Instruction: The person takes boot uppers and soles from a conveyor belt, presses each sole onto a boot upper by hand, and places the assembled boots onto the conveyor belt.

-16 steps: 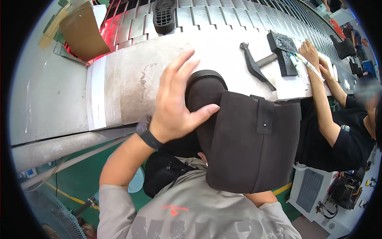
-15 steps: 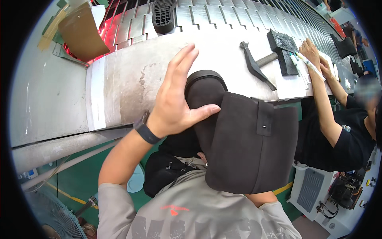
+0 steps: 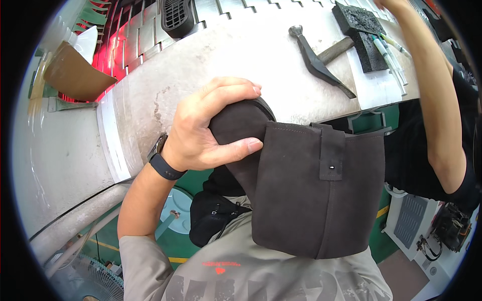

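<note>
A dark brown suede-like boot (image 3: 296,200) is held up in front of my chest, over the near edge of the bench. Its wide shaft, with a strap and a small metal stud (image 3: 332,167), is turned toward me. Behind the shaft, the rounded foot part (image 3: 236,123) with a black sole edge points away. My left hand (image 3: 201,123), wearing a dark wristband, is closed round this rounded end, fingers over the top and thumb along the side near the shaft. My right hand is hidden behind the boot.
On the white bench (image 3: 226,55) lies a hammer (image 3: 316,60), its handle by a black block (image 3: 361,35). Syringe-like tubes (image 3: 389,60) lie beside it. A black shoe sole (image 3: 176,17) rests on the metal slats. A co-worker's arm (image 3: 432,90) reaches in at right; a fan (image 3: 85,276) stands lower left.
My left hand has gone from spread fingers to a grip round the boot's rounded end. The view has shifted. The co-worker's arm now reaches farther up and away from the tubes.
</note>
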A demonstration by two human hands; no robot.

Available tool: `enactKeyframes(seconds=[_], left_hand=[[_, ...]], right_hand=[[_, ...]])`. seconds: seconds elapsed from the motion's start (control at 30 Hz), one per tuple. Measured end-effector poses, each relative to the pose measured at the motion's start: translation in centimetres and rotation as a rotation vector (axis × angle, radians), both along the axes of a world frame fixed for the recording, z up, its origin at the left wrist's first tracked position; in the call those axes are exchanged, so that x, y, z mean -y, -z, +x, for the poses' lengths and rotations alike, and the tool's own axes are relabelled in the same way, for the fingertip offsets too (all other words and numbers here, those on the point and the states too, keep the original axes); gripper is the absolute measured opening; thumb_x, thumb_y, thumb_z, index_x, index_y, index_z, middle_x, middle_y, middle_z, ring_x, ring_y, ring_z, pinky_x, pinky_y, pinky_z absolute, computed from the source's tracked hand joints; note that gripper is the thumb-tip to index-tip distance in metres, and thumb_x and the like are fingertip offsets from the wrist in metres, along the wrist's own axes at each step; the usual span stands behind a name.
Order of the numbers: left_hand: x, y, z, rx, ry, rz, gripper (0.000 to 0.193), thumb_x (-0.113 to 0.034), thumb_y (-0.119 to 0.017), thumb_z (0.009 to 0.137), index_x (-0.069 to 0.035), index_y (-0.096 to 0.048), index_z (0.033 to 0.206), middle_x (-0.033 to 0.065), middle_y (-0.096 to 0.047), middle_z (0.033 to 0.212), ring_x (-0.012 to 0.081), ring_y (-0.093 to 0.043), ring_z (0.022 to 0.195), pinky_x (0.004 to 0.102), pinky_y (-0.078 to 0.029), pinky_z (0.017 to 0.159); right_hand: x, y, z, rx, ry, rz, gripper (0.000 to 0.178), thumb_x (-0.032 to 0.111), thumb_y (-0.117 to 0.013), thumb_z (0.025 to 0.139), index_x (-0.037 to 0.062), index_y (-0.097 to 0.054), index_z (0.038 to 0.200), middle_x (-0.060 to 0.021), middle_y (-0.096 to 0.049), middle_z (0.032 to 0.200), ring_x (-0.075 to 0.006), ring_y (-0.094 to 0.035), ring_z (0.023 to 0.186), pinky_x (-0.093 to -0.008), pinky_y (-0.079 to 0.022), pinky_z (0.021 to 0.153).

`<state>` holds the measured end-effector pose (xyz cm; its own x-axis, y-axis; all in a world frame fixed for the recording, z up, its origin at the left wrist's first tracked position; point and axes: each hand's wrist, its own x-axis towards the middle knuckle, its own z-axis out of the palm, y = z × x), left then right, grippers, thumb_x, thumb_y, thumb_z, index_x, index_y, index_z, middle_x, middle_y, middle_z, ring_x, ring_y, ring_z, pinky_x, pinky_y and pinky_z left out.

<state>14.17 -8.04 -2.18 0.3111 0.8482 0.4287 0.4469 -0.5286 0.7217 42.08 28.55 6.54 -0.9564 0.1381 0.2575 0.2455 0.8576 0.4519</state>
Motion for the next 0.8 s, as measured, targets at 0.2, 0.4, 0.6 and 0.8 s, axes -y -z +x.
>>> enactKeyframes(seconds=[0.2, 0.4, 0.6, 0.8], left_hand=[[-0.2, -0.8, 0.1, 0.030, 0.004, -0.113, 0.053, -0.022, -0.089, 0.079, 0.000, -0.070, 0.124, 0.0160, -0.074, 0.124, 0.0291, -0.071, 0.117, 0.0385, -0.055, 0.101], [-0.9, 1.8, 0.0, 0.954, 0.149, -0.747, 0.071, -0.059, -0.038, 0.111, 0.004, -0.062, 0.129, 0.0287, -0.065, 0.140, 0.0335, -0.065, 0.129, 0.0469, -0.051, 0.113], [-0.3, 3.7, 2.9, 1.265, 0.256, -0.826, 0.061, -0.051, -0.039, 0.112, 0.003, -0.060, 0.128, 0.0204, -0.067, 0.125, 0.0304, -0.068, 0.117, 0.0444, -0.054, 0.107], [2.3, 1.9, 0.1, 1.038, 0.080, -0.707, 0.054, -0.044, -0.048, 0.109, 0.005, -0.061, 0.127, 0.0192, -0.069, 0.121, 0.0296, -0.068, 0.116, 0.0434, -0.054, 0.106]], right_hand=[[4.8, 11.0, -24.3, -0.107, -0.672, -0.096, 0.029, 0.028, -0.060, 0.100, 0.0089, -0.069, 0.120, -0.0082, -0.067, 0.129, -0.0279, -0.063, 0.119, -0.0402, -0.049, 0.103], [10.0, 11.8, -27.2, -0.125, -0.663, -0.191, 0.034, 0.028, -0.065, 0.098, 0.0049, -0.068, 0.123, -0.0125, -0.067, 0.127, -0.0312, -0.064, 0.117, -0.0412, -0.051, 0.102], [11.3, 8.6, -16.3, -0.272, -0.342, -0.449, 0.041, 0.029, -0.070, 0.096, 0.0009, -0.066, 0.126, -0.0168, -0.068, 0.125, -0.0345, -0.066, 0.115, -0.0422, -0.052, 0.101], [21.0, 4.7, -7.9, -0.670, -0.032, -0.829, 0.049, 0.030, -0.074, 0.094, -0.0031, -0.064, 0.130, -0.0211, -0.069, 0.122, -0.0378, -0.067, 0.113, -0.0433, -0.054, 0.101]])
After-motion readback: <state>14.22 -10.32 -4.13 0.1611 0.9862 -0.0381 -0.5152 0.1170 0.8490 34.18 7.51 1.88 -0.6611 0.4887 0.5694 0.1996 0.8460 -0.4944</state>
